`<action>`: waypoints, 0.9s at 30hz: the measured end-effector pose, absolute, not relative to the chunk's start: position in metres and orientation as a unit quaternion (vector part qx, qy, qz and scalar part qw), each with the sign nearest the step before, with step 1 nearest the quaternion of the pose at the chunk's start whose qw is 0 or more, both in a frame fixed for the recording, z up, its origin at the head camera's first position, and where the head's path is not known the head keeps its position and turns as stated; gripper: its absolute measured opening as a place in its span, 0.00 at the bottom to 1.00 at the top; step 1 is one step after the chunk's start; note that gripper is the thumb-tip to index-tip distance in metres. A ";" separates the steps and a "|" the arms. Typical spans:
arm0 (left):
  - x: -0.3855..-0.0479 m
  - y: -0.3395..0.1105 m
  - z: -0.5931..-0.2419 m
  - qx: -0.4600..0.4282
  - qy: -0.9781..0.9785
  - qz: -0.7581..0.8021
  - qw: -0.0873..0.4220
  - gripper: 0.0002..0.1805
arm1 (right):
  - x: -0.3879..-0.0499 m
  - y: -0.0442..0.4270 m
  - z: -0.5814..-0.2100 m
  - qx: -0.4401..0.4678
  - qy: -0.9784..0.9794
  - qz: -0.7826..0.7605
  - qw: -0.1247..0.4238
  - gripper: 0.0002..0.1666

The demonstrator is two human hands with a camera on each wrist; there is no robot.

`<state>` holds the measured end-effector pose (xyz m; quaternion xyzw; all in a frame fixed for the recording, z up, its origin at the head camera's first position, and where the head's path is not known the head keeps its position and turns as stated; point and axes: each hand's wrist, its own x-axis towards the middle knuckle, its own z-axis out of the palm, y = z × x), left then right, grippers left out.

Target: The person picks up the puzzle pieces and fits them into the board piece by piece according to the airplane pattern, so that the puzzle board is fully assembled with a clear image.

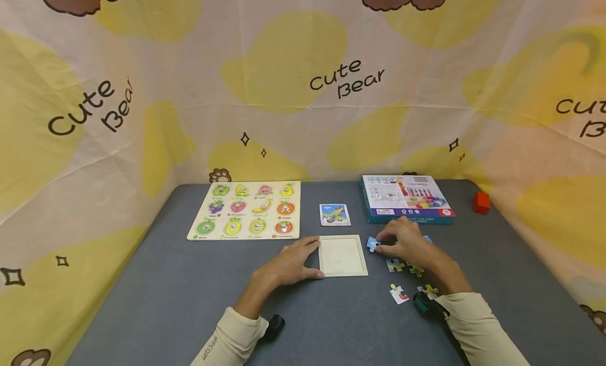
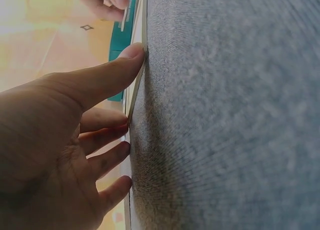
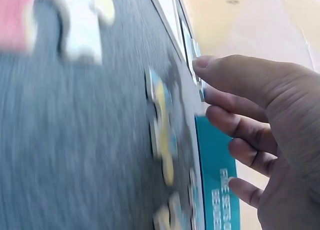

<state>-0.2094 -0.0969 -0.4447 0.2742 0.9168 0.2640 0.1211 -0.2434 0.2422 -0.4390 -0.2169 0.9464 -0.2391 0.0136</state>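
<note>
A pale square puzzle tray (image 1: 343, 255) with a raised rim lies flat on the table. My left hand (image 1: 291, 263) holds it by its left side, thumb at the near corner and forefinger at the far corner. In the left wrist view, the thumb (image 2: 117, 72) rests along the tray's edge. Just right of the tray, my right hand (image 1: 404, 243) pinches a blue jigsaw piece (image 1: 372, 244) between thumb and fingers. Loose yellow-and-blue jigsaw pieces (image 1: 395, 265) lie below that hand. Closer to me is a white-and-red piece (image 1: 399, 294). Part of another piece (image 1: 428, 239) shows behind the hand.
Behind the tray lies a picture card of an airplane (image 1: 334, 215). A fruit picture board (image 1: 248, 211) occupies the back left of the grey table (image 1: 156, 292). At the back right are a flat teal-sided box (image 1: 407, 199) and a red block (image 1: 481, 203). Printed cloth hangs around the table.
</note>
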 end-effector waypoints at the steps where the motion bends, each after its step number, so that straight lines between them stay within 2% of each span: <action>1: -0.209 -0.098 -0.445 0.273 0.917 0.266 0.120 0.45 | -0.244 0.237 -0.439 -0.223 0.945 -0.240 0.011 0.10; 16: -0.210 -0.098 -0.443 0.276 0.917 0.263 0.118 0.45 | -0.251 0.176 -0.445 -0.305 0.930 -0.205 -0.018 0.11; 27: -0.211 -0.096 -0.445 0.270 0.918 0.259 0.128 0.45 | -0.258 0.153 -0.445 -0.340 0.923 -0.179 -0.017 0.12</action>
